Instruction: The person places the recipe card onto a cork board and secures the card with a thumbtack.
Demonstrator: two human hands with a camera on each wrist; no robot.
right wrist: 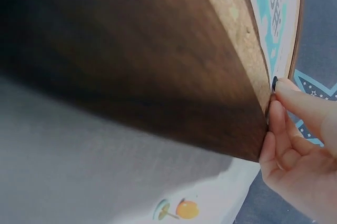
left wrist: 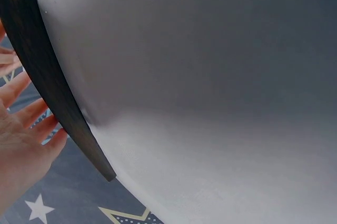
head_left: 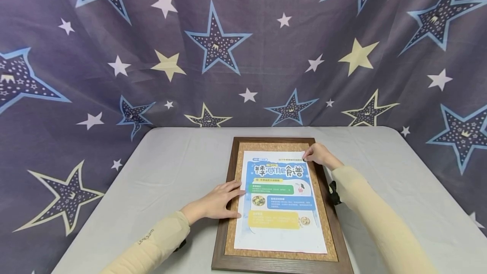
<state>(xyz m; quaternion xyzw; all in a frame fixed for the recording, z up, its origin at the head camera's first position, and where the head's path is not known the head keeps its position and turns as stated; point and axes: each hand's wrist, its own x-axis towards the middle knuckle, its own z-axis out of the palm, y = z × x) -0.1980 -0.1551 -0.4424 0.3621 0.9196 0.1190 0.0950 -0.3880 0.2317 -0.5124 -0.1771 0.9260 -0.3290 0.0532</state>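
Observation:
A corkboard with a dark wooden frame (head_left: 279, 264) lies on the table, and a printed poster (head_left: 281, 240) in blue, green and yellow covers most of its cork. My left hand (head_left: 218, 200) rests across the board's left side with fingers spread, the fingertips on the poster's left edge. In the left wrist view that hand (left wrist: 23, 145) is partly behind the frame. At the poster's upper right corner, my right hand (head_left: 319, 154) pinches a small dark thumbtack (right wrist: 275, 83). How deep its point sits is hidden.
Two more thumbtacks, a green one (right wrist: 162, 210) and an orange one (right wrist: 187, 209), lie on the grey tablecloth (head_left: 171, 151) beside the board's right side. A purple star-patterned curtain (head_left: 228, 83) hangs behind the table.

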